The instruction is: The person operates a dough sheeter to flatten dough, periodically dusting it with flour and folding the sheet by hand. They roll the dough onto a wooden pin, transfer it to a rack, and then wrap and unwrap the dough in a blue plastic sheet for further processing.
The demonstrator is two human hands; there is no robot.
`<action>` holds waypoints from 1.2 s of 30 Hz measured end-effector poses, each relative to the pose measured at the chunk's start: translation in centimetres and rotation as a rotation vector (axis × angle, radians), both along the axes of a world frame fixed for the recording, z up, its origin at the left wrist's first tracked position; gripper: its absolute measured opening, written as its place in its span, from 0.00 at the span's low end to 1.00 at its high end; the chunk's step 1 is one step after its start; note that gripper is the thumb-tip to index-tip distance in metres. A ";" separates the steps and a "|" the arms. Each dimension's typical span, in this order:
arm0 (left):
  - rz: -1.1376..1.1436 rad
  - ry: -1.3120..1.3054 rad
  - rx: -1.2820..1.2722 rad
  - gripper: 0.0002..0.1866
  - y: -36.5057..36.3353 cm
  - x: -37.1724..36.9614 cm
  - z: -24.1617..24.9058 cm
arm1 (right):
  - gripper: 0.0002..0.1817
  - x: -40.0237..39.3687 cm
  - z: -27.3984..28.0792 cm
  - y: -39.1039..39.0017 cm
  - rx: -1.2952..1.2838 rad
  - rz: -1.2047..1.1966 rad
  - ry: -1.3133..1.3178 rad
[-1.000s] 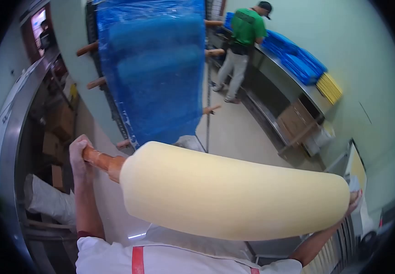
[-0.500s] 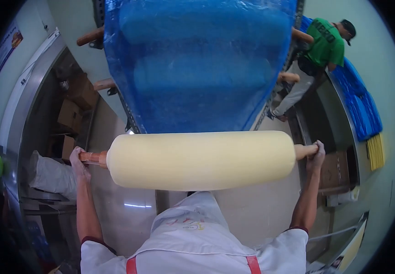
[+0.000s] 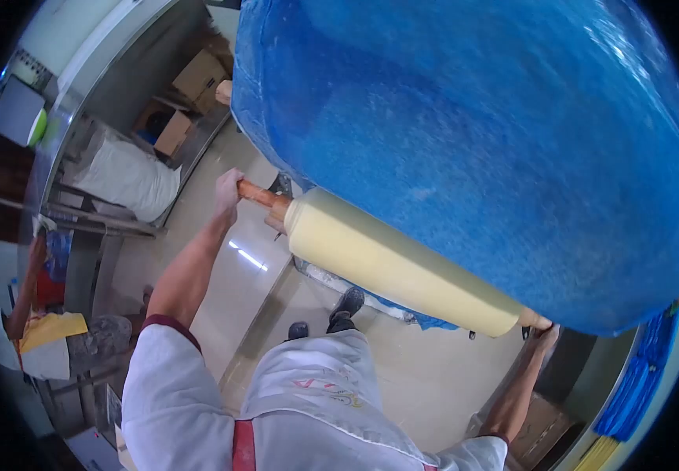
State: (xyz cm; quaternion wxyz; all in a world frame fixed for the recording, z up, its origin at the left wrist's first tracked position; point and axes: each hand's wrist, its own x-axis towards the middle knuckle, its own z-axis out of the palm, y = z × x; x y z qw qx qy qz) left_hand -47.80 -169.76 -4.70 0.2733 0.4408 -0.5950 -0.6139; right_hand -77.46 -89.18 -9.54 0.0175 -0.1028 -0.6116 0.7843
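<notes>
Head view: pale roll [image 3: 390, 263] was held near centre, slanting from 10 to 4 o'clock. Left hand [image 3: 229, 190] at 10 o'clock wrapped wooden handle [image 3: 259, 195]; right hand [image 3: 546, 339] at 4 pinched opposite handle [image 3: 535, 318]. Before, roll showed whole; now blue plastic cover [image 3: 473, 157] at 2 o'clock overlapped it, so work had reached cover. Roll's upper side was hidden, right hand small, cover's top cut off.
</notes>
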 end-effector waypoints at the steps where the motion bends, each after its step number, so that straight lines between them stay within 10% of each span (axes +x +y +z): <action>1: -0.002 -0.005 -0.009 0.08 0.1 -0.1 0.1 | 0.13 0.3 0.6 -1.2 0.028 -0.057 -0.022; 7: 0.044 -0.015 0.003 0.09 0.2 -3.0 -0.2 | 0.13 2.4 3.2 -5.8 0.083 -0.410 -0.095; 20: -0.110 -0.126 -0.167 0.19 -1.1 -2.9 -2.7 | 0.18 2.6 1.6 -2.2 0.099 -0.227 -0.129; 22: -0.160 -0.224 -0.020 0.25 -1.1 -2.0 -1.3 | 0.20 3.6 3.0 -2.6 0.279 -0.304 -0.046; 25: -0.031 -0.075 -0.446 0.25 -1.2 -0.1 1.1 | 0.18 5.9 8.9 -3.8 0.782 -0.608 0.321; 30: -0.149 0.293 -0.780 0.23 4.6 -2.3 15.8 | 0.19 10.6 24.8 -17.5 0.792 -0.378 0.729; 36: 0.022 0.117 -0.546 0.24 0.2 -0.1 13.1 | 0.22 11.0 19.3 -9.2 0.747 -0.379 0.480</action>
